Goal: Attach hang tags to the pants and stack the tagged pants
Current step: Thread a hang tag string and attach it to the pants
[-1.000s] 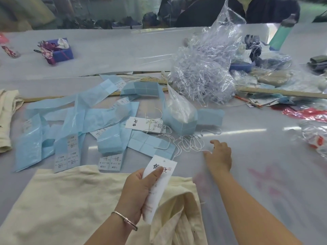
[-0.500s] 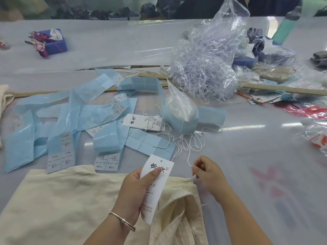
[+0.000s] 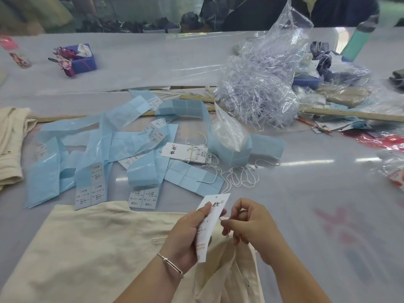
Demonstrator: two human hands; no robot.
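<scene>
Cream pants [image 3: 91,248] lie flat at the near edge of the table, their waistband bunched up under my hands. My left hand [image 3: 185,235] grips a white hang tag [image 3: 211,217] upright, thumb across its printed face. My right hand [image 3: 249,226] is right beside the tag, its fingertips pinching a thin white string that is barely visible. Loose white strings [image 3: 240,178] lie in a tangle just beyond my hands. More hang tags [image 3: 185,153] lie in a small pile farther back.
Blue sticker backing strips [image 3: 105,149] with size labels cover the left middle of the table. A clear bag of plastic fasteners [image 3: 258,92] stands behind, along a wooden ruler [image 3: 349,113]. Folded cream pants [image 3: 8,147] sit at the left edge. A purple box [image 3: 80,59] is far back left.
My right hand reached out to the loose strings, picked one and drew back to the tag. My left hand has kept hold of the tag.
</scene>
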